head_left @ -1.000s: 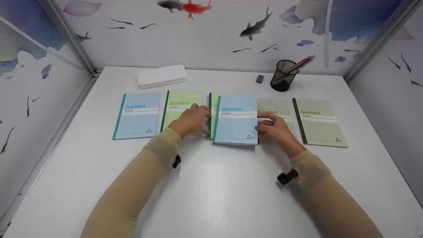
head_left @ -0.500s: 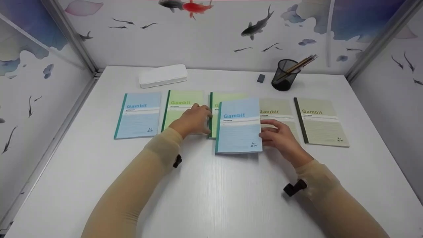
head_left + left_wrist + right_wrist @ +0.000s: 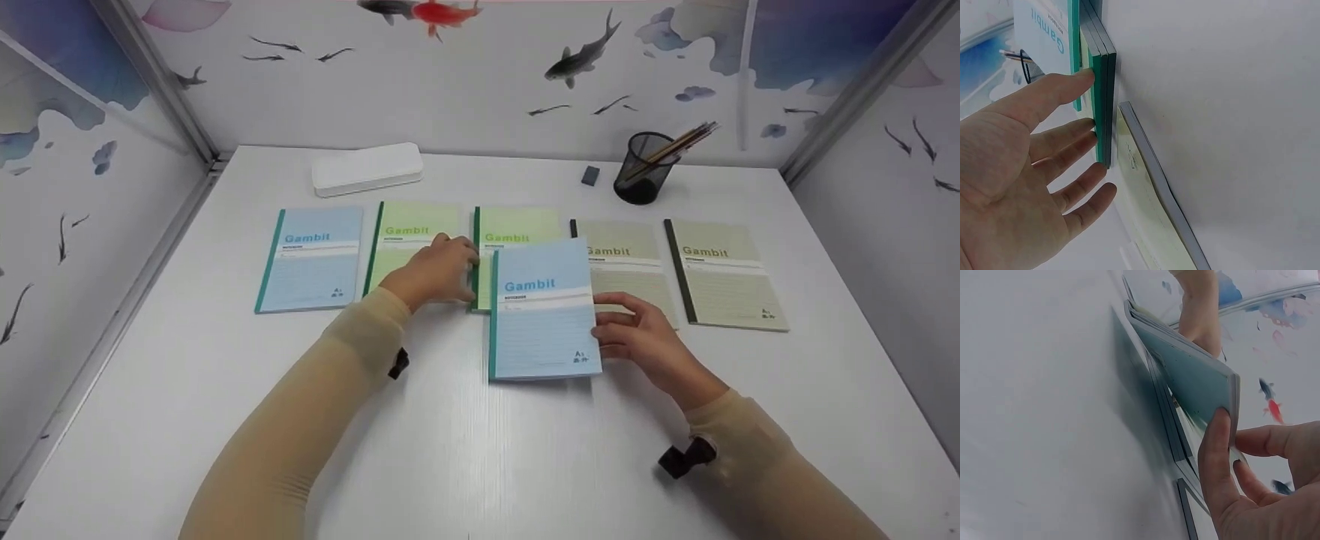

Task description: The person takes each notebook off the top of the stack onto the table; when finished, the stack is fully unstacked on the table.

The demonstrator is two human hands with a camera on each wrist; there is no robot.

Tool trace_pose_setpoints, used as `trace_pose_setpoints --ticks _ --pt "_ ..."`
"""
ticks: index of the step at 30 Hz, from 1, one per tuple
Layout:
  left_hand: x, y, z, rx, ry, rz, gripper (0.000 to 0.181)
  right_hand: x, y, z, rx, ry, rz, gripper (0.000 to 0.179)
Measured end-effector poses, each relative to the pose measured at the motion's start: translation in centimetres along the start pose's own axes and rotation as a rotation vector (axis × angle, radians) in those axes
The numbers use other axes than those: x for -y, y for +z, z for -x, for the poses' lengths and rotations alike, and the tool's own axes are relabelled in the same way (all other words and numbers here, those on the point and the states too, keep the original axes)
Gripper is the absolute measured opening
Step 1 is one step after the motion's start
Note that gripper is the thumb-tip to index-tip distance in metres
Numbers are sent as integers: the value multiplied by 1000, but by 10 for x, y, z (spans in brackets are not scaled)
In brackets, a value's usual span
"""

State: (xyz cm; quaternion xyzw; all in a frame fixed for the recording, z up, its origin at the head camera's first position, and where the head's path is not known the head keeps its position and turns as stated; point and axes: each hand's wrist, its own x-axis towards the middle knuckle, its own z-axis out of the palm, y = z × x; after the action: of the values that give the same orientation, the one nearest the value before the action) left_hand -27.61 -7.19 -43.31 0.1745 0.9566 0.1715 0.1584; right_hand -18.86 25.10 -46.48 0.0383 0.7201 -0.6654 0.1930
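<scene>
My right hand (image 3: 649, 337) pinches the right edge of a pale blue notebook (image 3: 544, 322) with a teal spine. In the right wrist view this notebook (image 3: 1193, 374) is raised and tilted, its underside facing the camera, thumb and fingers on opposite faces. It overlaps a green notebook (image 3: 523, 225) and the lower left of a beige notebook (image 3: 630, 274) in the head view. My left hand (image 3: 433, 270) is at the green notebook's dark green spine. The left wrist view shows its fingers (image 3: 1081, 87) extended, tips at the stacked spines (image 3: 1103, 107).
Left of the hands lie another green notebook (image 3: 401, 259) and a blue notebook (image 3: 309, 262). A second beige notebook (image 3: 724, 277) lies at right. Behind stand a white case (image 3: 367, 171), a small dark block (image 3: 590, 176) and a black mesh cup (image 3: 641, 176) of pencils.
My right hand has drawn the blue notebook toward me and slightly right, uncovering more of the green and beige notebooks beneath. My left hand has stayed in place.
</scene>
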Motion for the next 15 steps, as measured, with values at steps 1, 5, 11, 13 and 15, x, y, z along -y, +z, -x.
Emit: trace_pose_setpoints --ticks 1,5,11,13,15 --pt "1 0 0 0 1 -1 64 -1 1 1 7 -3 -2 56" --pt "3 0 -1 -3 8 -4 64 -4 2 6 24 -2 -11 55" --pt "2 2 -1 3 6 0 65 -8 2 22 54 10 24 58" --pt "1 1 0 3 12 -4 64 -9 3 27 71 16 33 58" --pt "2 0 0 3 21 -13 63 -10 3 30 92 17 43 58"
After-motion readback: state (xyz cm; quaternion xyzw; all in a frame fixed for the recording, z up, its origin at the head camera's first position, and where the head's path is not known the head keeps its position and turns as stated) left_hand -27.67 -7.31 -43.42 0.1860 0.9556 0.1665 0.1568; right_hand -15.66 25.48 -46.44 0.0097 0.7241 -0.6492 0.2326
